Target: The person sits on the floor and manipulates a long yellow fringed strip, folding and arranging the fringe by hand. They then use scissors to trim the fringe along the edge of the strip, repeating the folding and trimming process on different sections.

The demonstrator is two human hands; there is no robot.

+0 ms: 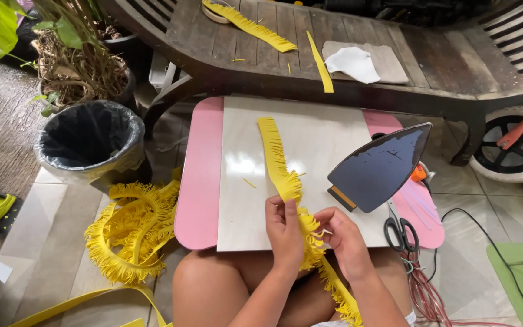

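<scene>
Working a yellow fringed strip [279, 166] at a low table, a seated person pinches the material between both hands at the near edge of a pale board [310, 139] laid on a pink tabletop [201, 181]. The left hand [284, 233] is closed around the strip with the thumb on top; the right hand [341, 237] grips the same strip just beside it, fingers folded on the fringe. The strip's long axis runs from the far middle of the board, where its plain end points away from the person, toward the lap, bending slightly right as it passes through the hands and trailing down over the right thigh. Its cut fringe faces right along the board.

An electric iron [379, 166] stands tilted on its heel at the board's right side, its dark soleplate turned to the camera. Black-handled scissors [401, 233] lie on the pink tabletop just beside it, near a red cord [422, 290] bunched on the floor.

To the left, a round bin [89, 142] lined with a black bag stands on the tiles; what it holds cannot be made out in its dark interior. A loose heap of finished yellow fringe [131, 233] lies on the floor beside it. Beyond the table, a wooden bench [346, 42] carries more yellow strips [255, 27] and a white cloth [352, 63].
</scene>
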